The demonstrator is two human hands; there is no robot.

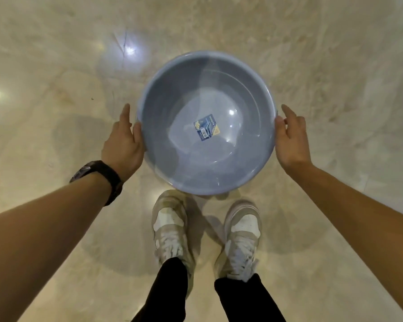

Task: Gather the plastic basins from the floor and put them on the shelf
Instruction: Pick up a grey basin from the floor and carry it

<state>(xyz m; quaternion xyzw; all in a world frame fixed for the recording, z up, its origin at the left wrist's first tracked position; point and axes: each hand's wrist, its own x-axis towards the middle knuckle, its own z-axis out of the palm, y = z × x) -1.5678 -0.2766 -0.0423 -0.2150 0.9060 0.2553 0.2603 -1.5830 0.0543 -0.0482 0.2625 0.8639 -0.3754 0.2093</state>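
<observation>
Basin: a round blue-grey plastic basin sat between the person's two hands, just ahead of their feet, mouth up and empty, with a small printed label stuck on its bottom.
Height: I could not tell whether it rested on the floor or was already lifted clear of it.
Left hand: the left hand pressed flat against the left side of the rim, its fingers straight and not curled under the lip; a dark wristwatch sat on that wrist.
Right hand: the right hand lay against the right side of the rim, fingers loosely spread, touching but not clenched.
Grip, as I judged it: a squeeze between two palms rather than a hooked hold.
Risk: smooth plastic held only by side pressure could slip down or tip forward on the way up, and too hard a squeeze might flex the thin wall.
Second risk: the pale lace-up sneakers stood just behind the basin, so a dropped basin would likely land on or near the toes.
Surface: a polished beige marbled stone floor, glossy enough to throw back ceiling lights, and probably slick underfoot.
Room: only floor showed; no shelf and no other basins were in sight.
</observation>
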